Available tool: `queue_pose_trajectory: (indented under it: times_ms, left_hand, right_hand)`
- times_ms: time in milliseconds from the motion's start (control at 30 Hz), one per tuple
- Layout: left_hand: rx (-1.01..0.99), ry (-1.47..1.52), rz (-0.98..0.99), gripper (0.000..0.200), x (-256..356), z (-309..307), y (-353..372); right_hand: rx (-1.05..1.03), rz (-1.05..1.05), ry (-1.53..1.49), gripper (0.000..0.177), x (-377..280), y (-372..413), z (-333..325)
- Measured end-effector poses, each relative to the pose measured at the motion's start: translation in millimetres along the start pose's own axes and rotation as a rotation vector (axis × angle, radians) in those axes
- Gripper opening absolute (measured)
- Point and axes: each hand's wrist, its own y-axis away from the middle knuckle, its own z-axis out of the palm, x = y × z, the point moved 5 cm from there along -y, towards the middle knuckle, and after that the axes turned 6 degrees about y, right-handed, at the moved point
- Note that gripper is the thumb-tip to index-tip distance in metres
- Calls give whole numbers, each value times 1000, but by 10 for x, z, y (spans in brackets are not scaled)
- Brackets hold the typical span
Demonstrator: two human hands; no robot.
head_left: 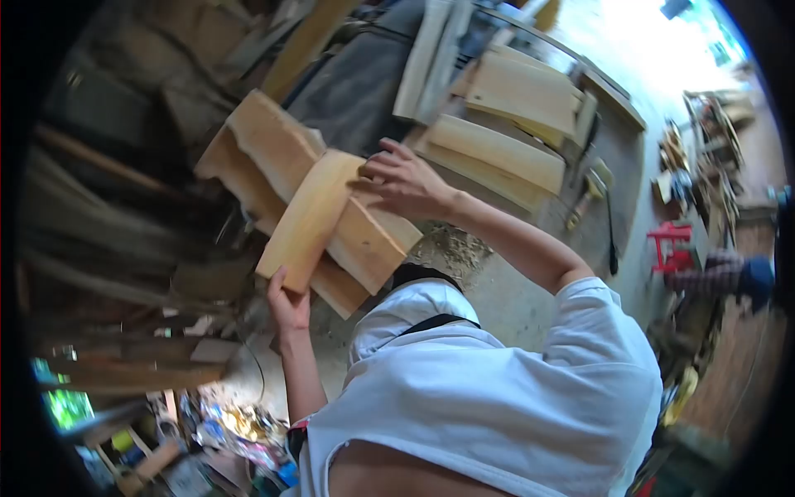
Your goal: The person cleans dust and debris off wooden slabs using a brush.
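A curved, pale wooden board (308,219) lies slantwise across a stack of rough-edged wooden boards (277,149). My left hand (290,305) grips its near end, thumb on top and fingers partly hidden beneath. At the far end, my right hand (406,178) rests by the board's right edge. Its fingers are bent and spread apart, some touching the edge, and they do not wrap round the wood.
More shaped boards (522,91) lie in a pile to the right, near a tool with a wooden handle (580,207). Wood shavings (454,248) cover the floor ahead of me. A red stool (669,247) stands at the far right beside another person (712,282). Clutter (166,447) fills the lower left.
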Motion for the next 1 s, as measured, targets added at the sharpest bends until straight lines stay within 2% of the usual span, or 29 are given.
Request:
queue_pose_trajectory:
  times_ms: [67,100,133,167,233,267,333,400,500,567,633,700,767,833,933,967,1000]
  left_hand:
    - [34,33,-71,43,-24,-145,-6]
    - [55,16,-65,43,-14,-183,4]
    - [85,3,-57,44,-27,-220,-33]
    - [84,2,-59,44,-34,-225,-47]
    - [64,56,-100,45,-53,-202,-108]
    - [66,55,-93,45,-48,-184,-136]
    - [137,68,-115,47,-82,-177,-159]
    - [118,86,-129,47,-109,-185,-178]
    - [89,100,-163,47,-150,-208,-174]
    - [93,92,-165,46,-133,-237,-155]
    - [86,79,-130,43,-149,-175,-135]
    - [101,78,-91,41,-152,-82,-84]
    - [77,-41,88,39,-88,90,29]
    - [106,-125,160,42,-40,244,149]
    - [78,-175,182,43,-4,459,271]
    - [91,-160,177,42,-15,483,279]
    - [73,-152,167,40,-42,454,248]
  right_hand:
    - [-11,278,153,33,327,516,-302]
    - [81,544,126,27,437,745,-682]
    - [117,583,307,25,771,1124,-755]
    - [192,748,435,21,935,1506,-949]
    - [312,976,555,24,1154,2316,-1293]
    - [171,1087,631,24,1138,2582,-1453]
    - [-65,1075,640,23,1191,3134,-1439]
    - [-228,832,690,22,1145,3482,-1255]
    - [-188,743,630,27,1194,3663,-1176]
    - [-312,702,731,26,1173,3581,-1277]
    - [-254,781,729,20,1255,3569,-1385]
    - [54,820,760,15,1155,3109,-1696]
    - [195,1054,570,16,1133,2629,-1891]
    - [461,829,491,10,942,2034,-1945]
    - [663,788,-133,7,629,1213,-1445]
    - [492,963,-479,11,603,1040,-1096]
    - [353,689,-510,19,442,718,-900]
